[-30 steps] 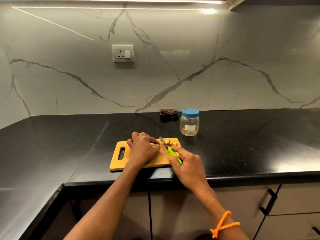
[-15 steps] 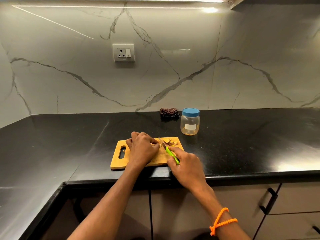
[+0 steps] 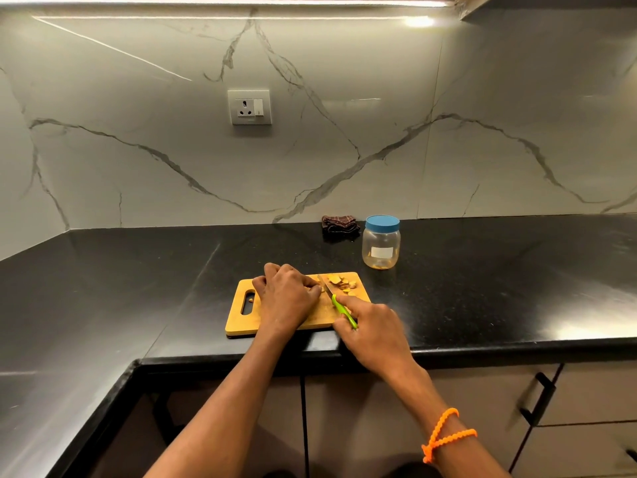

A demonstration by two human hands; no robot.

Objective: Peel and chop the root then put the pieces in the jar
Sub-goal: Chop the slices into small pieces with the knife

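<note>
Little has shifted since a second ago: the right hand [image 3: 374, 331] still grips the green-handled knife [image 3: 339, 307], blade down on the wooden cutting board [image 3: 241, 322]. Left hand [image 3: 286, 298], fingers curled, pins the root, mostly hidden. Chopped pieces [image 3: 341, 282] lie at the board's far end; the blue-lidded jar [image 3: 381, 242] stands just beyond.
</note>
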